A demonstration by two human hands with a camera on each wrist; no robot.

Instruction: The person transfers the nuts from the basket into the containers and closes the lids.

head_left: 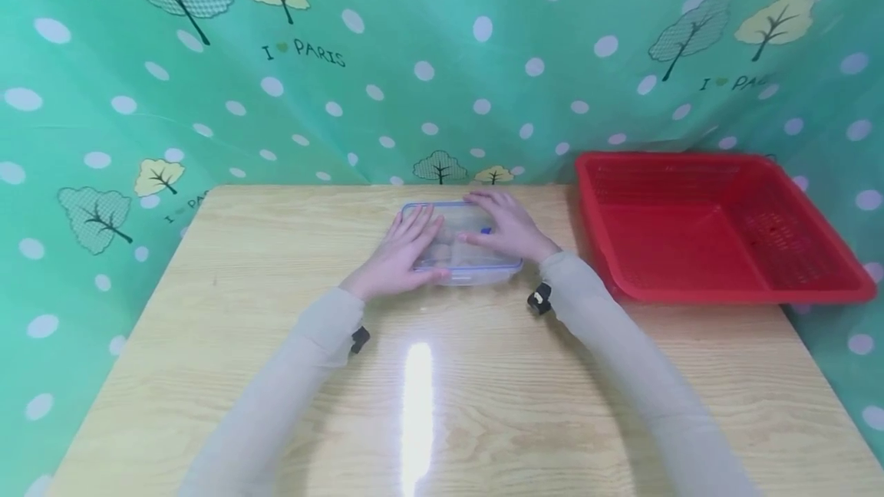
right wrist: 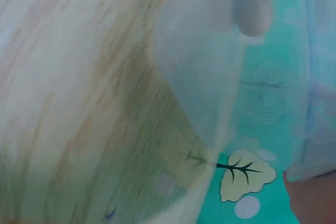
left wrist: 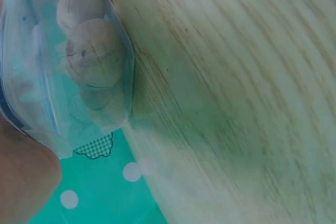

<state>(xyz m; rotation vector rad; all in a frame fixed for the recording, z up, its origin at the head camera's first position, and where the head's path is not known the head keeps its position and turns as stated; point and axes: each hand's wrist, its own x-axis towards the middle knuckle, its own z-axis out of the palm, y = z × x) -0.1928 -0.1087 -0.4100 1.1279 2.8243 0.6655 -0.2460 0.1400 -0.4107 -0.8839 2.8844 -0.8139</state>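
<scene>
A clear plastic food container [head_left: 473,274] with a blue-edged lid [head_left: 452,251] stands at the back middle of the table. My left hand [head_left: 397,259] lies over the lid's left side, fingers stretched across the top and thumb at the front edge. On the right part of the lid rests my right hand [head_left: 511,228], its fingers extended towards the back edge and its thumb pointing inwards. Through the container's wall in the left wrist view, several round tan balls [left wrist: 95,53] show inside; their kind is unclear. The right wrist view shows the blurred container wall [right wrist: 194,61] close up.
To the right of the container stands a red plastic basket [head_left: 663,236] with perforated sides. A wooden table [head_left: 483,390] carries both, with a bright light reflection in its front part. Behind it hangs a green dotted cloth [head_left: 387,98] with tree prints.
</scene>
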